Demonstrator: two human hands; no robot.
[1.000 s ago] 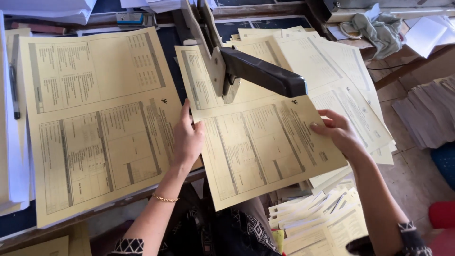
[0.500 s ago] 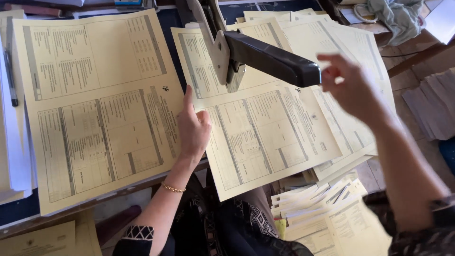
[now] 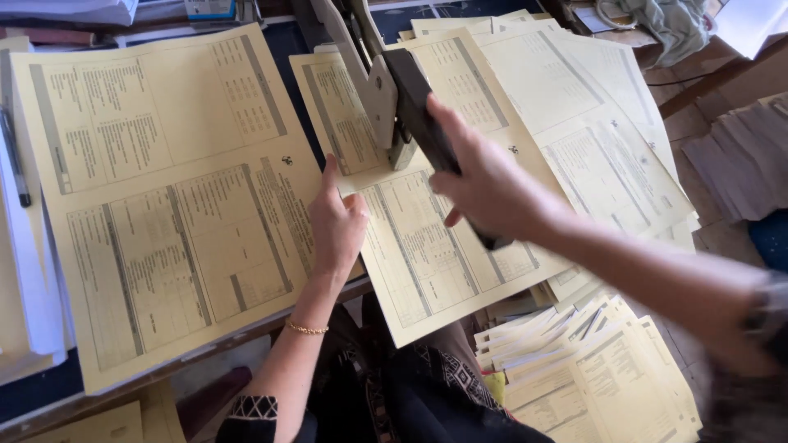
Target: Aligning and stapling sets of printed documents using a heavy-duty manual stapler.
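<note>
A large metal paper cutter has a black lever handle (image 3: 414, 102) sloping down over a yellow printed sheet (image 3: 427, 262). My right hand (image 3: 484, 184) is closed around that black handle. My left hand (image 3: 335, 221) lies flat on the left edge of the same sheet, fingers together, a thin gold bracelet on the wrist. The sheet hangs over the front edge of the table.
A big yellow printed sheet (image 3: 156, 189) lies to the left. More yellow sheets (image 3: 591, 139) fan out to the right. Cut yellow slips (image 3: 591, 369) pile up below at the right. A pen (image 3: 15, 156) rests at the far left. Grey cloth (image 3: 657, 25) sits top right.
My right hand left the sheet's right edge, rose and closed on the black cutter handle. The handle has swung lower. My left hand stays pressed on the sheet.
</note>
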